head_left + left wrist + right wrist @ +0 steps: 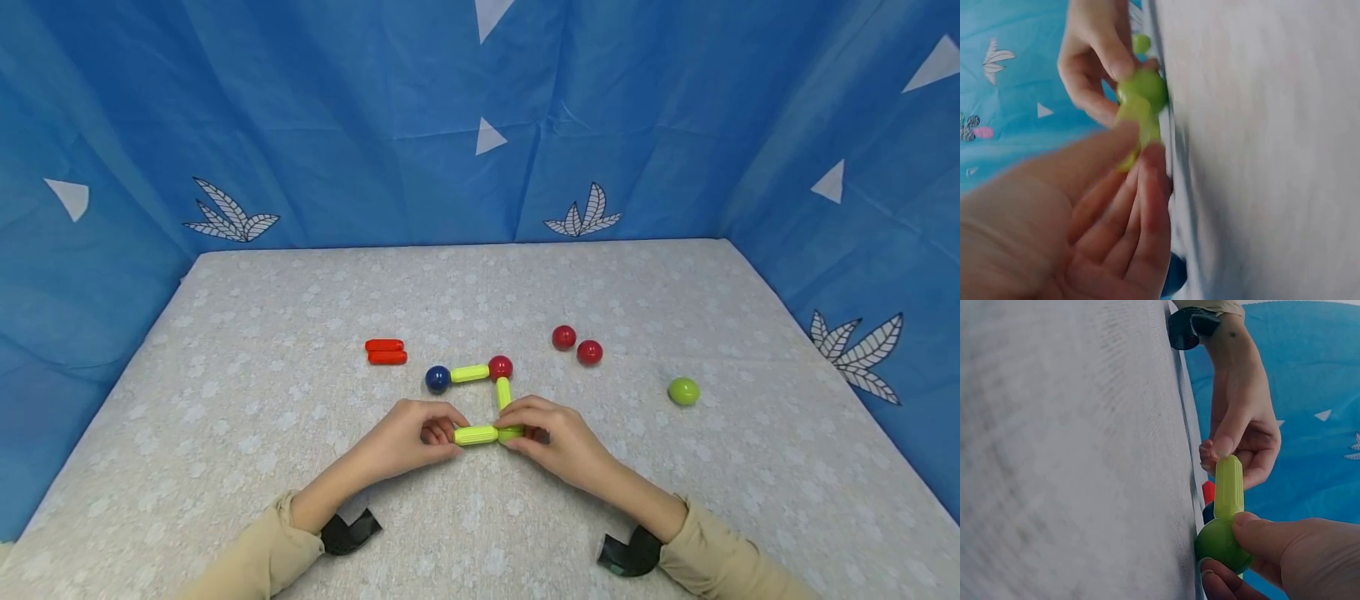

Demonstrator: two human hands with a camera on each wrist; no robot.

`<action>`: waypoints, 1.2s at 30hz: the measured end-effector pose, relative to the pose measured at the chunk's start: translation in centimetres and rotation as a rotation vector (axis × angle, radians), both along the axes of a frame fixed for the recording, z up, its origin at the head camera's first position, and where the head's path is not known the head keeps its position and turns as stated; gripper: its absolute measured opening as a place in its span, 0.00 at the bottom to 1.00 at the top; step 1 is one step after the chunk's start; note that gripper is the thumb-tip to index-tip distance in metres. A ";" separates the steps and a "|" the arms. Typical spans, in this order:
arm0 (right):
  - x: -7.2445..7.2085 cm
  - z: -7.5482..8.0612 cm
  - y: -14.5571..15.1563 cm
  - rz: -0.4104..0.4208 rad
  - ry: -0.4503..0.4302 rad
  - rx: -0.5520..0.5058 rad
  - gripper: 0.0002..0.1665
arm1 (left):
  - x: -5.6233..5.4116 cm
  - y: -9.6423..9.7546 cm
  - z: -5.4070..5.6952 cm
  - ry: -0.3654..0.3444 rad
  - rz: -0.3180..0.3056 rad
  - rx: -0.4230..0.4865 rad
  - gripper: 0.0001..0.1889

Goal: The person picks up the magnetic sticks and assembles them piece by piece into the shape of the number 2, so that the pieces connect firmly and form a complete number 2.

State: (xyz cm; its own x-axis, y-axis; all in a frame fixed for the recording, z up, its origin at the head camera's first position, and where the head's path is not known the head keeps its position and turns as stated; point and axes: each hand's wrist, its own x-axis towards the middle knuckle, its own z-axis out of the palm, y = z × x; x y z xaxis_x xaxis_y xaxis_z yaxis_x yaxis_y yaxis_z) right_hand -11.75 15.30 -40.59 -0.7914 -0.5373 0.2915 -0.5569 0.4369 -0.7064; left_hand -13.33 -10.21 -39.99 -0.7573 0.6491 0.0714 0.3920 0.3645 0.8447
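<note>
My left hand (412, 435) pinches the left end of a ridged yellow-green rod (476, 435) between thumb and fingers. At the rod's other end is a green ball (1222, 545), gripped by my right hand (561, 442) and partly covered by its fingers in the head view. From that ball a second yellow-green rod (503, 392) runs away from me to a red ball (500, 367). A third yellow-green rod (470, 373) leads left from the red ball to a dark blue ball (438, 379). Together these pieces outline three sides of a square.
Two red rods (386, 352) lie side by side behind and left of the blue ball. Two loose red balls (577, 344) sit at the right, with a loose green ball (683, 391) farther right. A blue curtain (420, 150) surrounds the table's back and sides.
</note>
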 end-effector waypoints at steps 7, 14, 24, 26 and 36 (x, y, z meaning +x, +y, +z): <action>-0.8 0.7 1.0 -0.009 0.010 -0.010 0.20 | 0.2 0.4 -0.6 -0.033 0.069 0.058 0.09; -4.3 1.6 5.3 -0.390 0.154 0.000 0.16 | 0.0 0.4 -1.1 -0.095 0.092 0.106 0.09; -6.6 0.7 8.1 -0.506 0.014 0.168 0.24 | -0.1 0.3 -1.5 -0.095 0.121 0.125 0.09; -6.7 0.6 8.0 -0.509 0.011 0.167 0.23 | -0.1 0.3 -1.5 -0.087 0.124 0.124 0.09; -5.7 1.2 6.6 -0.440 0.062 0.051 0.22 | 0.0 0.3 -1.5 -0.048 0.122 0.114 0.08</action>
